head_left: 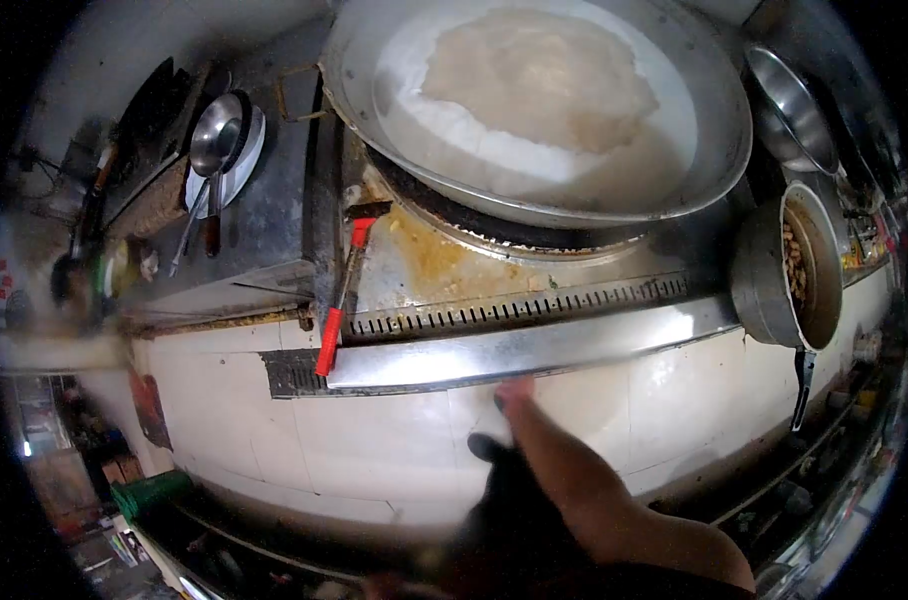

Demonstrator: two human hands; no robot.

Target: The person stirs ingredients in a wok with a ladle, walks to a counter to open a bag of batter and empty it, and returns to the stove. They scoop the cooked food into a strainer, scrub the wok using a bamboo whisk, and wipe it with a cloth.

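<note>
My right hand (515,393) is small and blurred in front of the stove's steel front edge (534,355), with the bare forearm rising from the bottom right. Its fingers are smeared, so their shape and any held item cannot be made out. A dark, blurred shape lies beside the forearm. My left hand cannot be identified. Above stands a very large metal wok (454,185) holding cloudy whitish liquid with a beige mass in the middle. A red-handled scraper (329,340) leans on the stove, left of the slotted drain strip.
A grey pot (764,285) with brown pieces inside hangs over the right edge, near a steel bowl (789,110). At the left, a ladle (216,135) rests on a white plate (249,165). Below are a white tiled front and a green roll (152,493).
</note>
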